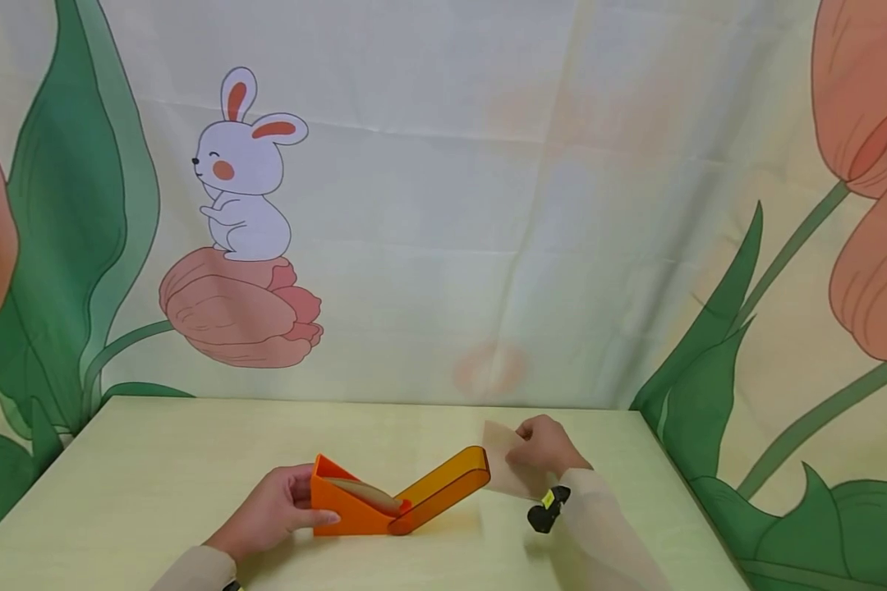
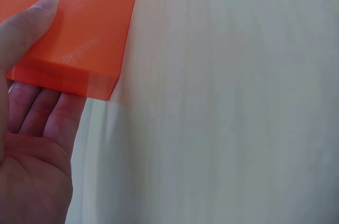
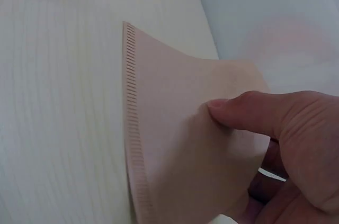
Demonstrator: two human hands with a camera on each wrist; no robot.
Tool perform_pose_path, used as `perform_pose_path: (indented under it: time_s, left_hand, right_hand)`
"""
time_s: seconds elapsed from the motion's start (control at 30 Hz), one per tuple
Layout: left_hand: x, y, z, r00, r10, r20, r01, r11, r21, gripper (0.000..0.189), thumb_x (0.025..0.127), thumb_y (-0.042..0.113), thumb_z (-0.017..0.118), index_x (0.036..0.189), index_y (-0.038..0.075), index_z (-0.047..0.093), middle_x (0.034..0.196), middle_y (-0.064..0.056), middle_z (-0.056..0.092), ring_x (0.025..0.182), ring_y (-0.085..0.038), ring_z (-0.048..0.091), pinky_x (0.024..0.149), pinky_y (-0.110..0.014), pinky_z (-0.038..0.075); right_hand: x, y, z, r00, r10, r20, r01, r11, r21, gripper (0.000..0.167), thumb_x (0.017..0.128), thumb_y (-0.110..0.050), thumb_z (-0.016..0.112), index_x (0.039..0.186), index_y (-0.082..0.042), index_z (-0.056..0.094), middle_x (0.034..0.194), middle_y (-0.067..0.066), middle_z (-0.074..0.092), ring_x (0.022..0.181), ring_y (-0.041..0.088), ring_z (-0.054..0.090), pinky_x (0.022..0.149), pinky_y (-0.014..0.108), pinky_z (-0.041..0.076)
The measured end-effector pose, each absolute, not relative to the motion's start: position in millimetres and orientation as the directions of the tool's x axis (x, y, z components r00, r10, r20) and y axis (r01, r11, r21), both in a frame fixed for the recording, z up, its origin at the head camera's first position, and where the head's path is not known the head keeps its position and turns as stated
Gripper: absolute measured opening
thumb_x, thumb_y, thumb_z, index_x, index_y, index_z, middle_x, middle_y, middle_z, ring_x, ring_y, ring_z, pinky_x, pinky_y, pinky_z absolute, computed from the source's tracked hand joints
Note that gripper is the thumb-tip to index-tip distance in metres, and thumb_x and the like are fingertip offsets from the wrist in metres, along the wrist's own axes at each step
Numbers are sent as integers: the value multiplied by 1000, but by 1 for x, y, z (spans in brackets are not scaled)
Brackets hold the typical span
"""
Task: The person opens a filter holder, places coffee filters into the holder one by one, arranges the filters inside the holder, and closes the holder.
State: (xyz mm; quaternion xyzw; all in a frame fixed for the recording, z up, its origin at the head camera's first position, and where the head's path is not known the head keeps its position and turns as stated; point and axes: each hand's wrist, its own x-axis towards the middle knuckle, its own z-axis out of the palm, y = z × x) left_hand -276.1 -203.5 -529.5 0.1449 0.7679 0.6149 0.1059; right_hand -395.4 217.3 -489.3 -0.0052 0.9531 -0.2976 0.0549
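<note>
An orange wedge-shaped coffee filter holder (image 1: 347,513) stands on the table, its see-through amber lid (image 1: 443,491) swung out to the right. Tan paper filters (image 1: 362,492) lie in its slanted opening. My left hand (image 1: 275,506) grips the holder's left end, thumb on the near face and fingers round the back; the left wrist view shows the thumb (image 2: 32,25) flat on the orange side. To the right of the lid, my right hand (image 1: 545,447) pinches a single tan paper coffee filter (image 3: 175,123) between thumb and fingers. Its crimped seam faces away from the hand.
A pale wood-grain table (image 1: 192,443) runs back to a hanging cloth (image 1: 414,205) printed with a rabbit and tulips. A black wrist camera (image 1: 549,510) is strapped at the right wrist, close to the filter's lower corner.
</note>
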Motion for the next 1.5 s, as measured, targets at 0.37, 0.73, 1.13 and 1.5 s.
perform_pose_path:
  time_s: [0.37, 0.73, 1.13, 1.5]
  left_hand:
    - [-275, -204, -530, -932, 361, 27, 106, 202, 974, 58, 82, 22, 87, 130, 1, 65, 121, -13, 75, 104, -24, 73, 89, -27, 62]
    - [-276, -202, -529, -933, 360, 24, 103, 204, 974, 59, 81, 22, 87, 131, 0, 64, 122, -14, 74, 106, -24, 73, 90, -27, 61]
    - [-276, -204, -530, -930, 366, 27, 104, 192, 976, 59, 82, 22, 87, 131, 0, 64, 122, -14, 74, 105, -22, 74, 90, -27, 61]
    - [-276, -203, -529, -930, 366, 34, 112, 194, 975, 59, 82, 21, 87, 132, -1, 63, 122, -15, 74, 106, -24, 73, 90, -27, 61]
  right_hand:
    - [-380, 226, -465, -994, -96, -57, -37, 763, -645, 11, 84, -25, 85, 85, -15, 79, 86, 0, 70, 78, 19, 58, 64, 29, 50]
    - [-358, 226, -444, -987, -160, -12, -105, 704, -702, 9, 83, -24, 87, 86, -17, 82, 89, -3, 73, 80, 17, 60, 68, 29, 52]
    - [-334, 215, -399, -957, -274, 92, -260, 679, -686, 5, 85, -25, 85, 87, -20, 83, 87, -4, 77, 80, 16, 63, 76, 31, 56]
    - [-321, 198, -366, -913, -366, 180, -384, 621, -684, 10, 88, -24, 83, 91, -14, 83, 91, 3, 78, 77, 15, 67, 73, 30, 59]
